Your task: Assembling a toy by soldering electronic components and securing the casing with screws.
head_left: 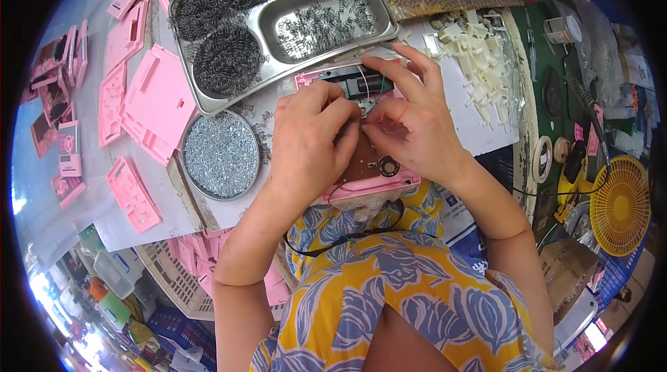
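Note:
A pink plastic housing lies in front of me, open, with a brown circuit board, a small round black part and a black compartment in it. Over its middle, my left hand is closed in a pinch; its fingertips hide what they hold. Close beside it, my right hand has thumb and a finger together at a thin red wire, while its upper fingers reach over the black compartment. A white wire and a green wire run between the hands.
A metal tray of small dark springs lies beyond the hands. On the left are a round dish of small metal pins and pink panels. White plastic parts lie at right, near a soldering iron and yellow fan.

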Tool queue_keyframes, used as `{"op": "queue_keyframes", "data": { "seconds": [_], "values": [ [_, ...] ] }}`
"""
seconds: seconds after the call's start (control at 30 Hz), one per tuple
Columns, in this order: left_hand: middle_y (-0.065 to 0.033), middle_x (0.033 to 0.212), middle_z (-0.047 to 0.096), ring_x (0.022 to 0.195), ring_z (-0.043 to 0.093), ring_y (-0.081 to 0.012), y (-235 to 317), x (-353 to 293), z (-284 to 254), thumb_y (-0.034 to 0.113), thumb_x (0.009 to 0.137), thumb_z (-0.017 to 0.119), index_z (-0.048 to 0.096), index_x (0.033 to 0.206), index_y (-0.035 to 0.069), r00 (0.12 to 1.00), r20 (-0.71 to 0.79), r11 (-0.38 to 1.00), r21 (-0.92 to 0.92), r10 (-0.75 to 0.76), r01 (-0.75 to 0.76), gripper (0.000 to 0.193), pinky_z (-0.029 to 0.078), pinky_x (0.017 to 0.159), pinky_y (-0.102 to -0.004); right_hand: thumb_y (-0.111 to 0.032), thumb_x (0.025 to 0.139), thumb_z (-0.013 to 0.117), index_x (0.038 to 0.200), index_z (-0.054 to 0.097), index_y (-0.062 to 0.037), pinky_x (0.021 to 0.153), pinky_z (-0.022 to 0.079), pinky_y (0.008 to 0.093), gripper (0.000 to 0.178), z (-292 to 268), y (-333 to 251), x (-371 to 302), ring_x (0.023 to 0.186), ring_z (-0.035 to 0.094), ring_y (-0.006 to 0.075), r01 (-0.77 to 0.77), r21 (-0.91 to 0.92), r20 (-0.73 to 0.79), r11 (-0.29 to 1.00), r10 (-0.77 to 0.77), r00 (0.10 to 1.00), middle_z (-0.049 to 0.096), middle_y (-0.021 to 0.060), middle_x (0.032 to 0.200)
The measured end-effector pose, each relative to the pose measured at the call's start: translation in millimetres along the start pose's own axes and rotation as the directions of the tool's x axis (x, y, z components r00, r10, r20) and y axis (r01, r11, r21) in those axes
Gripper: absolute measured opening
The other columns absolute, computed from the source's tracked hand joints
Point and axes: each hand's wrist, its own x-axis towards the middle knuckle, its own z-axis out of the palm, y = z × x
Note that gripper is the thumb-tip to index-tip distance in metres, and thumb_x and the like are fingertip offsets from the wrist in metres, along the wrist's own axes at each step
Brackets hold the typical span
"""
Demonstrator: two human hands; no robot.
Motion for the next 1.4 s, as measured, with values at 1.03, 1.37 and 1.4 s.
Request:
{"op": "queue_keyframes", "data": {
  "seconds": [1.03, 1.37, 1.4],
  "values": [
    [-0.0072, 0.101, 0.059, 0.093, 0.061, -0.0261, 2, 7, -5, 0.012, 0.077, 0.077, 0.074, 0.09, 0.011, 0.997, 0.066, 0.998, 0.03, 0.051, -0.053, 0.014, 0.043, 0.078, -0.0418, -0.007, 0.069, 0.08, 0.085, 0.074, -0.0141, 0.106, 0.044, 0.0471, 0.019, -22, 14, -1, 0.133, 0.045, 0.037, 0.174, 0.181, -0.065, 0.968, -0.164, 0.984, 0.066, 0.0067, 0.135],
    [-0.0134, 0.106, 0.058, 0.092, 0.061, -0.0289, -5, -13, 0, 0.003, 0.078, 0.076, 0.067, 0.087, 0.002, 0.987, -0.137, 0.974, -0.222, -0.083, 0.051, 0.013, 0.047, 0.086, -0.0405, -0.007, 0.073, 0.082, 0.089, 0.078, -0.0129, 0.094, 0.048, 0.0401, 0.017, -24, 30, -10, 0.114, 0.057, 0.0286, 0.091, 0.222, -0.127, 0.971, -0.063, 0.99, 0.071, 0.0056, 0.117],
    [-0.015, 0.107, 0.057, 0.096, 0.06, -0.0297, -5, -23, 5, 0.001, 0.078, 0.075, 0.066, 0.089, 0.001, 0.976, -0.21, 0.989, -0.143, -0.064, 0.034, 0.014, 0.047, 0.086, -0.0386, -0.007, 0.074, 0.082, 0.089, 0.078, -0.0122, 0.09, 0.049, 0.0384, 0.016, -24, 32, -11, 0.109, 0.059, 0.0264, 0.073, 0.225, -0.137, 0.972, -0.043, 0.99, 0.072, 0.0051, 0.111]
  ]
}}
